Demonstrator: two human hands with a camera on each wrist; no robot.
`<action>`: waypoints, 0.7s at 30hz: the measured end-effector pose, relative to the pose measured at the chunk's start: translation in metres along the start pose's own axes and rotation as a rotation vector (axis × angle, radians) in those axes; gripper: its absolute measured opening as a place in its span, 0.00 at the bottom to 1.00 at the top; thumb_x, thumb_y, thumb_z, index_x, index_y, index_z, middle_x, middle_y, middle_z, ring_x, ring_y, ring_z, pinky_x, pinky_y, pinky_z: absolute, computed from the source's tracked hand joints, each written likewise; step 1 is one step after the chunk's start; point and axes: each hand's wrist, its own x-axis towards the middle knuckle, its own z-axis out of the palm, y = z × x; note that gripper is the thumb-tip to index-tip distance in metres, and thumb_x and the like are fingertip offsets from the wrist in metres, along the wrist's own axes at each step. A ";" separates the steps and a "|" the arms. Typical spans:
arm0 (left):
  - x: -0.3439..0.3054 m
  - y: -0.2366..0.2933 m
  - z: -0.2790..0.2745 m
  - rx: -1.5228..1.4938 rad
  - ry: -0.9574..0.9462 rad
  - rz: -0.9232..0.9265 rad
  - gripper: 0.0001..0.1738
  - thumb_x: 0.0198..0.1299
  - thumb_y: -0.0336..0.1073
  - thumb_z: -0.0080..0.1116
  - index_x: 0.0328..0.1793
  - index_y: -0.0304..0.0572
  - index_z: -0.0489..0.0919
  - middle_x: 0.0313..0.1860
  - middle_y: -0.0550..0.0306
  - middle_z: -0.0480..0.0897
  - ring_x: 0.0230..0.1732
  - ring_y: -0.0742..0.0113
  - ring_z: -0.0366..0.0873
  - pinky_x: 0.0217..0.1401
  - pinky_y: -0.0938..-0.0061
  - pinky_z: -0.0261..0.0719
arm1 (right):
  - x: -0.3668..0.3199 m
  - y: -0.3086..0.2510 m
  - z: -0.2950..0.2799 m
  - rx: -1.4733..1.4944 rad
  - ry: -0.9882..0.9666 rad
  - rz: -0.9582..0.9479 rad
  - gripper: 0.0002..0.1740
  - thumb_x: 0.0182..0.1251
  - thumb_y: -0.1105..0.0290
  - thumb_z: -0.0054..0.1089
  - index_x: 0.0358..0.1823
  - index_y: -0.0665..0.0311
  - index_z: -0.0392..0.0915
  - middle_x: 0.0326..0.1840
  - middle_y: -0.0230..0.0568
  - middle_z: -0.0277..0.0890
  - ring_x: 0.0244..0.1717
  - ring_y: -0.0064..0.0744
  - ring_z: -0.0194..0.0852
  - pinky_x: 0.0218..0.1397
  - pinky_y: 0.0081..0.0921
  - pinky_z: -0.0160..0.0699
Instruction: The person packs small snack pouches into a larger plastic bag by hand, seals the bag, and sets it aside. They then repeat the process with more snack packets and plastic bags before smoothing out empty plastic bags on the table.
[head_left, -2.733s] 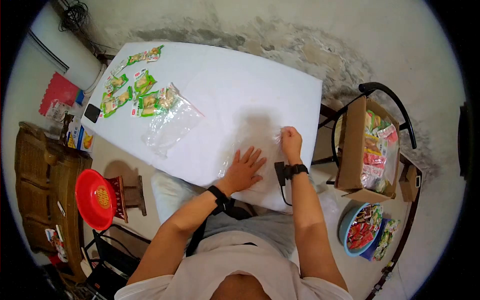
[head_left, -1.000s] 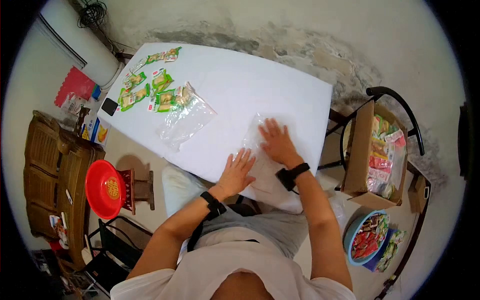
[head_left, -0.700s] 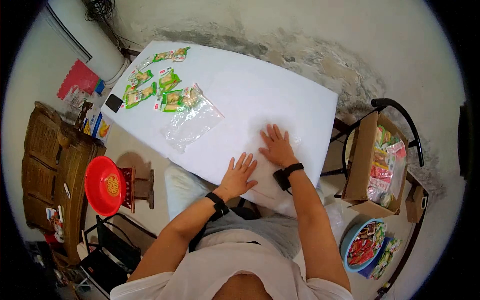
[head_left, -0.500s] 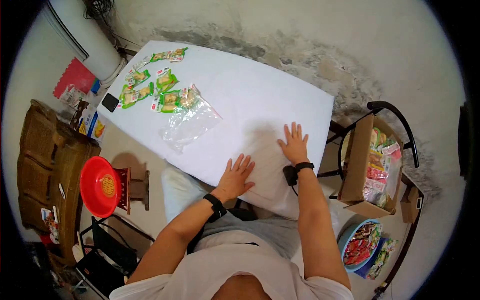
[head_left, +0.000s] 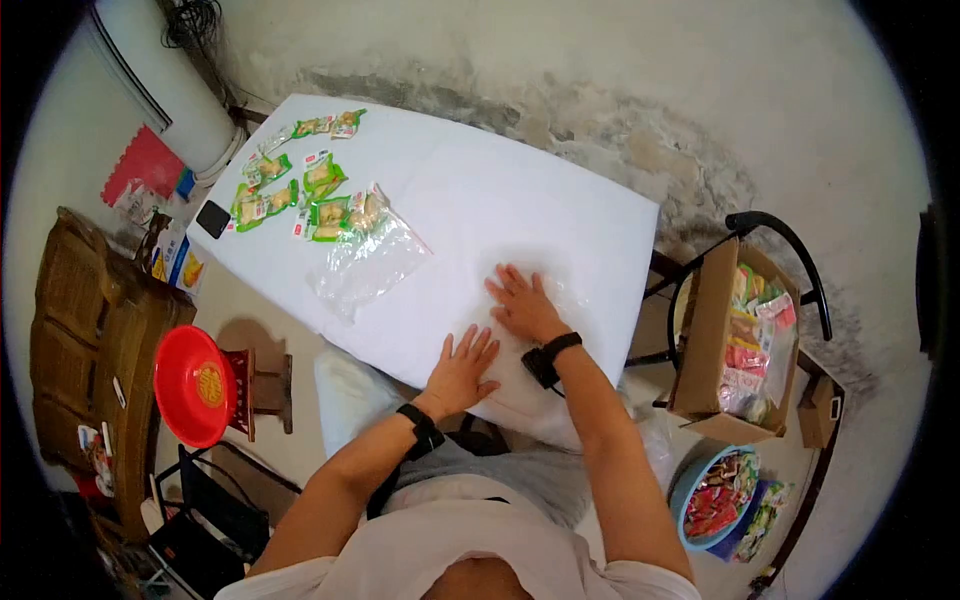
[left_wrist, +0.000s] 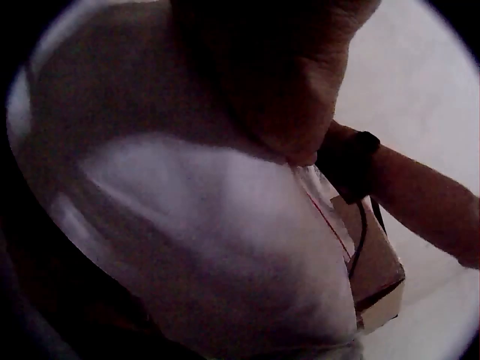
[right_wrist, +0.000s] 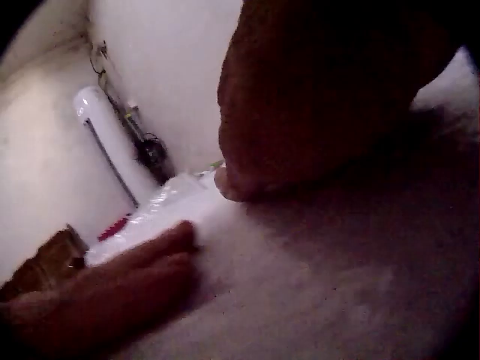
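Observation:
My left hand (head_left: 460,372) lies flat near the front edge of the white-covered table (head_left: 450,170), fingers spread. Just beyond it and to its right, my right hand (head_left: 525,305) is also flat, with its fingers straight, over a clear plastic bag (head_left: 572,298). A thin red line along that bag (left_wrist: 330,225) shows in the left wrist view, near the table edge. To the left lies another clear plastic bag (head_left: 365,268), with green-and-white snack packets (head_left: 328,220) at its far end. The right wrist view shows the left fingers (right_wrist: 142,274) low beside the right hand.
More green snack packets (head_left: 265,205) and a black phone (head_left: 212,219) lie at the table's left end. On the right stand a cardboard box (head_left: 700,350) of packets and a blue basin (head_left: 685,490) of wrapped snacks. A red basin (head_left: 175,380) stands left.
The right hand, earlier pinching the bag's edge at the right, has flattened and swept over it, out to the right and back left. The left hand stays flat near the front edge.

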 end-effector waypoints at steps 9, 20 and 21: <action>-0.001 -0.002 0.003 -0.025 0.039 0.003 0.38 0.58 0.56 0.50 0.70 0.44 0.59 0.73 0.49 0.51 0.74 0.49 0.41 0.69 0.43 0.45 | -0.041 0.033 -0.020 0.011 0.058 0.238 0.40 0.62 0.47 0.49 0.70 0.61 0.51 0.75 0.50 0.37 0.75 0.49 0.32 0.68 0.63 0.37; -0.004 -0.006 0.005 -0.100 0.090 0.032 0.38 0.58 0.55 0.51 0.70 0.43 0.58 0.73 0.46 0.52 0.74 0.50 0.43 0.70 0.48 0.46 | -0.069 0.053 -0.016 0.138 0.286 0.519 0.22 0.56 0.60 0.58 0.49 0.63 0.70 0.55 0.50 0.67 0.58 0.51 0.60 0.55 0.45 0.62; -0.003 -0.010 0.007 -0.097 0.098 0.020 0.38 0.58 0.55 0.51 0.70 0.43 0.58 0.73 0.46 0.52 0.74 0.50 0.43 0.70 0.48 0.46 | -0.067 0.053 -0.017 0.163 0.195 0.548 0.16 0.56 0.60 0.58 0.41 0.62 0.74 0.50 0.48 0.70 0.54 0.49 0.64 0.52 0.45 0.64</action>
